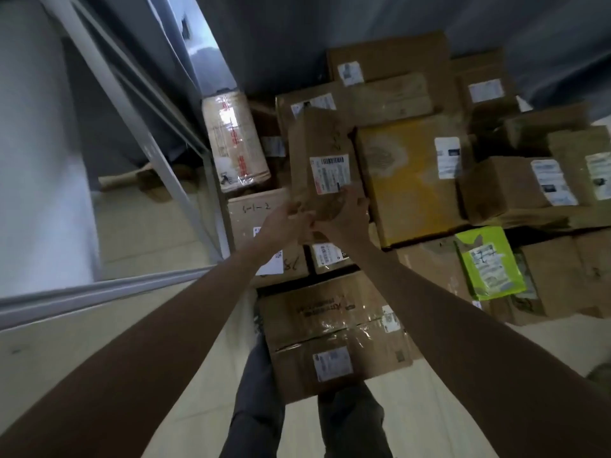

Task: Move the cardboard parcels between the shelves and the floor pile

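Both arms out, hands meet at the near end of a brown cardboard parcel with a white label. Left hand has fingers curled onto the parcel's near-left corner; right hand grips the near-right edge, thumb up by the label. Parcel is held up, tilted, above the floor pile of boxes. In the pile: a yellow box just right of the parcel, a plastic-wrapped box to the left, a green mailer lower right, a taped carton nearest the person's legs. Grey metal shelf frame on the left, pale tiled floor, grey curtain behind the pile. Frame is blurry.
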